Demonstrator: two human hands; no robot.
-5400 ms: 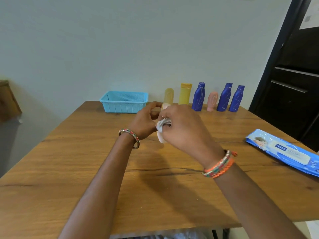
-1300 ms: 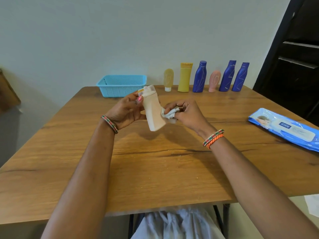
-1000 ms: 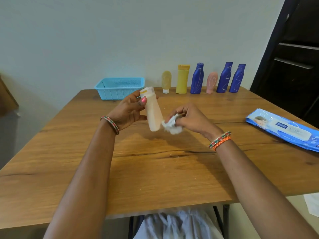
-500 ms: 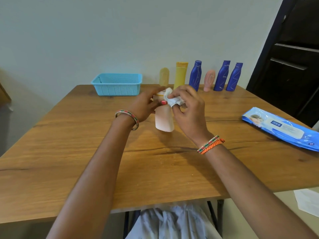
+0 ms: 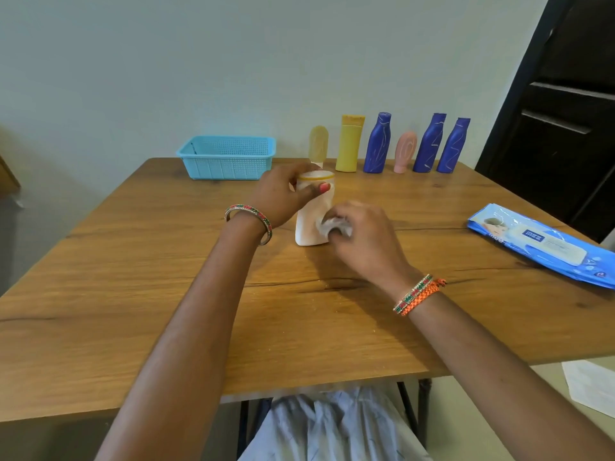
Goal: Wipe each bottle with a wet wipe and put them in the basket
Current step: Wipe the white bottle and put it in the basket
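Observation:
My left hand (image 5: 283,194) grips the cap end of a cream bottle (image 5: 311,224) held upright over the middle of the table. My right hand (image 5: 362,237) pinches a crumpled white wet wipe (image 5: 334,226) against the bottle's lower right side. A light blue basket (image 5: 229,168) stands at the far edge, left of the bottle. Along the far edge stand a beige tube (image 5: 318,141), a yellow bottle (image 5: 350,144), three blue bottles (image 5: 377,144) (image 5: 428,144) (image 5: 453,148) and a pink tube (image 5: 405,151).
A blue pack of wet wipes (image 5: 539,244) lies flat at the table's right edge. The wooden table (image 5: 133,294) meets a pale wall at the back. A dark door (image 5: 565,111) stands at the right. A sheet of paper (image 5: 589,387) lies on the floor.
The right hand moved the wipe from the bottle's cap down to its lower body. The bottle stayed upright in the left hand's grip.

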